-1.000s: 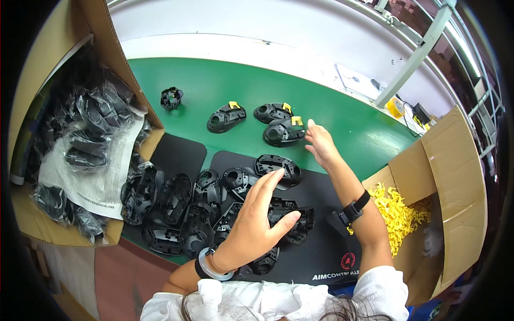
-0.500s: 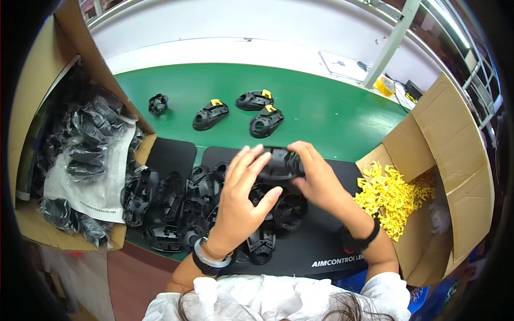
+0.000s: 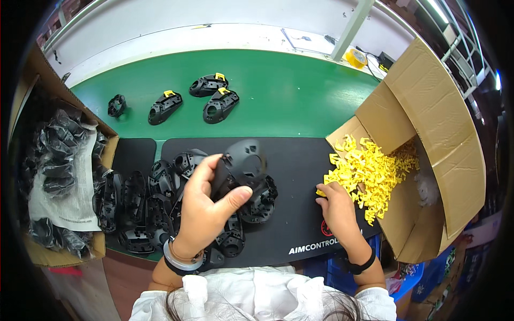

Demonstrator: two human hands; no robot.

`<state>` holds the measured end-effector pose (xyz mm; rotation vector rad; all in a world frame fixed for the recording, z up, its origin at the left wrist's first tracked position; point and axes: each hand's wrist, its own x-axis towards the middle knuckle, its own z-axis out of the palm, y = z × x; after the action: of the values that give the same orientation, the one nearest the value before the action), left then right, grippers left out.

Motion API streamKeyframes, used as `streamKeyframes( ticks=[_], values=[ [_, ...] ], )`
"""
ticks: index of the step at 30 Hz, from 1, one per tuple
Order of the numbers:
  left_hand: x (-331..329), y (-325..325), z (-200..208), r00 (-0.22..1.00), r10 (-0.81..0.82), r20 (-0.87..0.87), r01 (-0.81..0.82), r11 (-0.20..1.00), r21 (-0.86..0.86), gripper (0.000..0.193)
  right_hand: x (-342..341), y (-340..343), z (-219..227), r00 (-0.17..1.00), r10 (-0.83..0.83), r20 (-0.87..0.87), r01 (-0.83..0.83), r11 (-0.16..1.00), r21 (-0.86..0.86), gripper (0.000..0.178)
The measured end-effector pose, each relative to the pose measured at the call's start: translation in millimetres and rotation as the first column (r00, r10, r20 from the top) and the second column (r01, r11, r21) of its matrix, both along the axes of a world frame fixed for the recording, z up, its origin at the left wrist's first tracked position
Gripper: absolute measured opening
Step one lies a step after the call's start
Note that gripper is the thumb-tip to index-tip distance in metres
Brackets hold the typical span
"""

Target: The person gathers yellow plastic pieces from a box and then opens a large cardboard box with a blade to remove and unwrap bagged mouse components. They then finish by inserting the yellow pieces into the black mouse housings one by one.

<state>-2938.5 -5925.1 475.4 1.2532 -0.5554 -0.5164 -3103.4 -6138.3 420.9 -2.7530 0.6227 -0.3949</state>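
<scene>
A black plastic housing (image 3: 243, 160) with a round opening is held up over the dark mat by my left hand (image 3: 206, 216), thumb on one side and fingers on the other; it is slightly blurred. At the near left edge of a heap of small yellow plastic clips (image 3: 369, 166), my right hand (image 3: 338, 208) has its fingertips closed on a yellow clip (image 3: 320, 192), mostly hidden by the fingers. Several more black housings (image 3: 160, 214) lie in a cluster on the mat, partly behind my left hand.
Three black housings with yellow clips (image 3: 219, 107) rest on the green table (image 3: 289, 91), near a small black ring-shaped part (image 3: 116, 106). An open carton (image 3: 110, 152) of bagged black parts stands left. The yellow heap spills from a tipped carton (image 3: 444, 134) at right.
My right hand has let go of the black housing and moved right to the yellow clips. My left hand keeps the housing, now turned more upright. The whole view has shifted.
</scene>
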Motion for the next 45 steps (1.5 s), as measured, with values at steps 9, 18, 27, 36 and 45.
streamKeyframes(
  ticks=[9,18,27,36,45],
  values=[
    [8,7,-1,0.936,-0.268,-0.23,0.262,0.964,-0.056,0.054,12,2,32,0.993,-0.047,0.11,-0.043,0.719,0.693,0.014],
    [9,9,-7,0.891,-0.401,-0.213,0.234,0.808,-0.541,0.096,91,60,79,0.9,-0.058,0.431,-0.435,-0.157,0.887,0.02],
    [16,12,-21,0.953,-0.102,-0.287,-0.001,0.942,-0.337,0.053,101,71,67,0.904,-0.158,0.397,-0.406,-0.029,0.913,0.012],
    [8,9,-25,0.996,-0.056,-0.067,0.026,0.92,-0.391,0.076,110,91,64,0.859,-0.191,0.474,-0.457,0.131,0.88,0.012],
    [7,13,-28,0.993,0.035,0.111,-0.007,0.968,-0.249,0.078,109,102,58,0.849,-0.213,0.484,-0.475,0.098,0.875,0.013]
  ],
)
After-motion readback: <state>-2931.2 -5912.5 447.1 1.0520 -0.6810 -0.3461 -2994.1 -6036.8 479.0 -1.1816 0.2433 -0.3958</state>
